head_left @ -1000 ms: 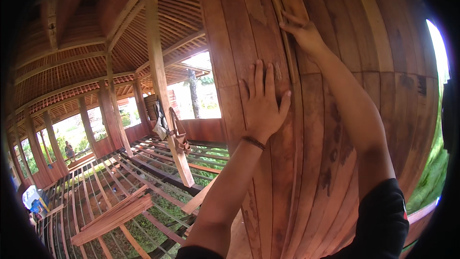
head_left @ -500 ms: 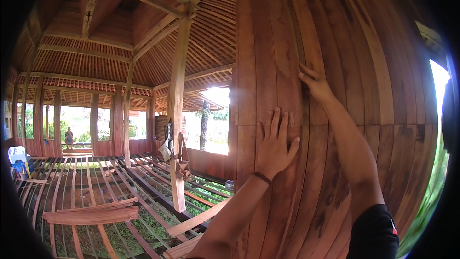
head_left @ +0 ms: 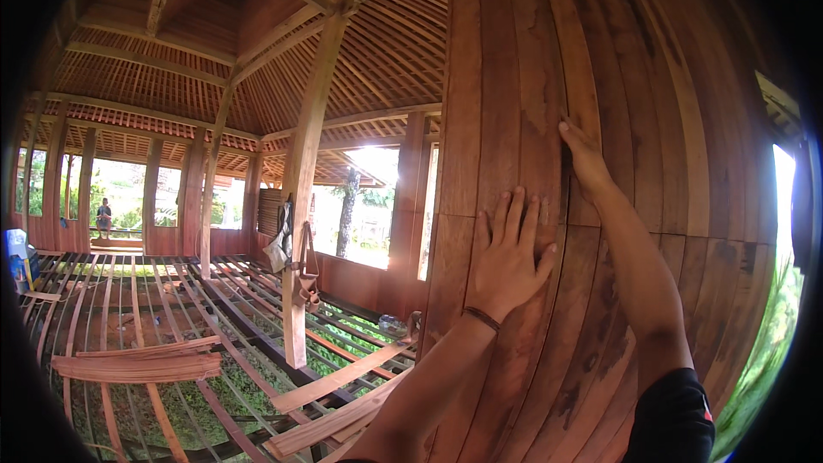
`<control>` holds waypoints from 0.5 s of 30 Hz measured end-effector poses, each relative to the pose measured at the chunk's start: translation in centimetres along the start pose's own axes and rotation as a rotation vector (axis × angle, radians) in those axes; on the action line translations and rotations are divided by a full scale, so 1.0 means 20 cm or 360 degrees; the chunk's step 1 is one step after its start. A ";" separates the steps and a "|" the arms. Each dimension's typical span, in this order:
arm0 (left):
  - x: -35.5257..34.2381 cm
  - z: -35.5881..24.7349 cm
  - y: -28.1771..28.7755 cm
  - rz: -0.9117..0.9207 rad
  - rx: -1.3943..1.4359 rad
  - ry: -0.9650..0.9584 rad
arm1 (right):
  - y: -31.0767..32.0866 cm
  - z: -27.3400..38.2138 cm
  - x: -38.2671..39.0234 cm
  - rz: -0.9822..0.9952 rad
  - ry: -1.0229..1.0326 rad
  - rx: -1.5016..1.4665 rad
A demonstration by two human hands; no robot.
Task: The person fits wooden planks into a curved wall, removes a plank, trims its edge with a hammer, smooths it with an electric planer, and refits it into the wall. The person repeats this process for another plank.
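A wall of upright reddish-brown wooden boards [head_left: 531,51] rises close in front of me on the right. My left hand [head_left: 510,266] lies flat against these boards with its fingers spread; a dark band circles the wrist. Higher and further right, my right hand [head_left: 586,159] rests on the wall beside a long upright seam. Its visible fingers point upward, stretched along the wood, and some of them are hidden behind the hand. Neither hand shows anything held. A horizontal joint crosses the boards near hand height.
Open floor joists [head_left: 163,291] spread at the left, with ground and grass showing between them. Loose planks [head_left: 137,367] lie across them. Bags hang on a wooden post [head_left: 310,180]. A blue-and-white container [head_left: 19,261] stands far left. A distant person [head_left: 104,216] is near an opening.
The view has turned slightly left, so the wall sits further right and another window post shows. My right hand's fingers are closer together; my left palm stays on the boards.
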State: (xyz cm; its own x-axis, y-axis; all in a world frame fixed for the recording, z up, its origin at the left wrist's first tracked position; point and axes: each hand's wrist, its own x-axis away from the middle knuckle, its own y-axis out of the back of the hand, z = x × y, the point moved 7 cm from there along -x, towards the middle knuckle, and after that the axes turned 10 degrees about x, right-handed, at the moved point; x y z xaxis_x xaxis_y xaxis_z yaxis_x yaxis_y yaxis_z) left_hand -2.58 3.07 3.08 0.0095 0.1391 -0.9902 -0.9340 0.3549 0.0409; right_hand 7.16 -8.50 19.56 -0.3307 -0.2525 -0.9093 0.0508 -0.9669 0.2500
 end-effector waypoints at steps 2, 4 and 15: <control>0.00 0.00 0.00 0.0012 -0.0029 -0.0009 | -0.01 0.02 0.01 -0.0018 0.0041 0.0050; 0.00 0.00 0.00 0.0043 0.0001 0.0004 | -0.03 0.04 0.02 -0.0040 0.0064 0.0101; 0.00 0.00 0.01 0.0013 0.0083 -0.0043 | -0.03 -0.03 -0.02 -0.0125 0.0113 0.0026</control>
State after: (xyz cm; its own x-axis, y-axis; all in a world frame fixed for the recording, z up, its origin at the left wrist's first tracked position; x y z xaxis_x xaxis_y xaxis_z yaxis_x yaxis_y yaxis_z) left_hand -2.69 3.17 2.99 0.0126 0.1668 -0.9859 -0.9141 0.4016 0.0563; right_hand 7.82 -7.82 19.67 -0.2655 -0.1785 -0.9474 0.0116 -0.9832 0.1820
